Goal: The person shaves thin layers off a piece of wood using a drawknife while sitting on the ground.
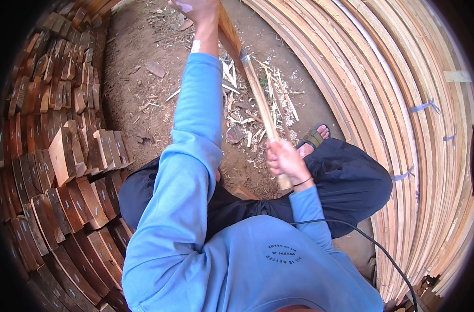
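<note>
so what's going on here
A person in a blue top, knees spread, is working on wood. Their right hand is closed round a pale wooden handle, whose far end meets or overlaps a brown piece of wood; which, I can't tell. The left hand is at the upper edge beside that piece, its grip cut off by the frame. Wood chips litter the ground, with stacked blocks to the left and long boards to the right.
</note>
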`<act>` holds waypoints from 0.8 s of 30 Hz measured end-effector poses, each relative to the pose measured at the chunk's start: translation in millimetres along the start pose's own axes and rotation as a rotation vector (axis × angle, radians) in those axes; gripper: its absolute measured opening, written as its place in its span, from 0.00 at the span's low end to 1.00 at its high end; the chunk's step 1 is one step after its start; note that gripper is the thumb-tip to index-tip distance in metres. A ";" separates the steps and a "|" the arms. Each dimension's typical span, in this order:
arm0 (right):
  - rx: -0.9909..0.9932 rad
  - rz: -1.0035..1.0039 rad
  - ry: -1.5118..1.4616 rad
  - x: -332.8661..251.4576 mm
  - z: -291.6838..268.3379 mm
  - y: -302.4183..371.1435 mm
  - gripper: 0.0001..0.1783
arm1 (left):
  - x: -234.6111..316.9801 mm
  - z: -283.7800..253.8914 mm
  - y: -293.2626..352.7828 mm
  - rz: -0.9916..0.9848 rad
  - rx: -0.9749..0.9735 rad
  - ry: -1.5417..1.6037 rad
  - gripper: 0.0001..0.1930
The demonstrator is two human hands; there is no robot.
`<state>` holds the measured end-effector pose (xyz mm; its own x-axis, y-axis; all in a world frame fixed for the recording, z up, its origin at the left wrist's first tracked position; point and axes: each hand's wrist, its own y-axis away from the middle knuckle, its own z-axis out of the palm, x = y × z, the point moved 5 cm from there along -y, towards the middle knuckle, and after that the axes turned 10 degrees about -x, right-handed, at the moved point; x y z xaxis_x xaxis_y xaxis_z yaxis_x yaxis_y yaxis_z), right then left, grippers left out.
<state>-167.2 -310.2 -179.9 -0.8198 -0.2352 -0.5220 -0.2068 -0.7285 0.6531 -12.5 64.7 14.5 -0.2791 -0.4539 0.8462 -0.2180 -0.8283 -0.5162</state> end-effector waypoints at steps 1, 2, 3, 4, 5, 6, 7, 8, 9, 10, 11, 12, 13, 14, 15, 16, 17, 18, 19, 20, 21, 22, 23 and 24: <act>-0.044 0.022 0.026 -18.7 -3.9 13.8 0.10 | -2.8 -2.8 -0.5 -0.075 -0.096 0.116 0.18; -0.040 0.043 0.062 -34.4 -4.7 26.1 0.10 | -17.4 -5.8 -8.4 -0.027 -0.180 0.155 0.16; -0.022 0.059 0.091 -44.2 -4.7 36.3 0.10 | -14.2 -4.3 -4.4 -0.016 -0.184 0.200 0.16; -0.006 0.071 0.095 -46.9 -1.9 40.7 0.09 | -10.4 -4.1 0.5 -0.006 -0.187 0.245 0.16; 0.009 0.083 0.099 -48.0 1.0 43.6 0.09 | -7.8 -3.8 3.7 0.005 -0.189 0.288 0.16; 0.022 0.091 0.112 -51.8 3.4 45.4 0.09 | -6.9 -2.0 3.2 0.014 -0.189 0.270 0.16; 0.056 0.075 0.151 -49.3 11.3 46.6 0.10 | -9.6 -2.7 3.2 0.019 -0.191 0.243 0.16; 0.079 0.058 0.167 -42.5 21.5 48.6 0.11 | -12.2 -3.5 1.9 0.024 -0.192 0.216 0.16; 0.097 0.037 0.183 -33.4 31.5 51.5 0.11 | -18.7 -9.4 -6.7 0.000 -0.124 0.196 0.16; 0.102 0.026 0.189 -15.3 37.3 57.6 0.11 | -27.1 -17.9 -19.9 -0.022 -0.055 0.177 0.16; 0.121 0.018 0.185 10.0 37.8 64.5 0.12 | -35.9 -24.8 -23.9 -0.060 0.005 0.163 0.16; 0.110 0.016 0.144 33.5 33.5 63.9 0.12 | -39.4 -29.2 -24.0 -0.056 -0.018 0.192 0.16; 0.112 0.037 0.141 38.6 33.7 59.2 0.13 | -40.9 -35.0 -25.4 -0.043 -0.038 0.221 0.16; 0.110 0.032 0.159 38.6 34.7 56.0 0.13 | -42.1 -36.5 -25.1 -0.031 -0.058 0.250 0.16; 0.100 0.035 0.178 35.4 37.7 53.1 0.14 | -39.3 -38.0 -20.0 -0.053 -0.066 0.254 0.16; 0.115 0.049 0.197 29.7 36.7 48.8 0.15 | -32.1 -33.0 -11.9 -0.077 -0.083 0.264 0.16; 0.129 0.064 0.217 23.3 34.3 42.4 0.15 | -27.5 -29.1 -5.1 -0.101 -0.100 0.275 0.15; 0.156 0.045 0.234 14.7 33.8 32.7 0.16 | -22.5 -24.6 -4.9 -0.084 -0.121 0.264 0.15; 0.155 0.016 0.209 13.5 35.9 29.7 0.16 | -21.3 -21.3 -2.5 -0.066 -0.143 0.253 0.15; 0.153 -0.012 0.184 13.5 37.8 28.1 0.16 | -20.4 -17.4 -0.6 -0.049 -0.163 0.242 0.14; 0.139 -0.032 0.166 13.9 39.4 27.6 0.15 | -22.1 -19.0 -1.5 -0.053 -0.150 0.261 0.14; 0.150 -0.025 0.182 19.0 38.4 36.6 0.15 | -23.1 -19.5 -4.1 -0.058 -0.139 0.281 0.14; 0.134 -0.003 0.185 25.8 35.7 47.3 0.15 | -24.0 -20.3 -7.6 -0.062 -0.128 0.301 0.14; 0.131 0.017 0.181 28.2 33.7 59.7 0.14 | -21.2 -17.7 -4.0 -0.069 -0.123 0.303 0.14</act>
<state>-220.6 -338.7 -137.2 -0.7174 -0.3670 -0.5921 -0.2705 -0.6365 0.7223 -22.3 83.4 -3.7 -0.5215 -0.2647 0.8111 -0.3520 -0.7992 -0.4871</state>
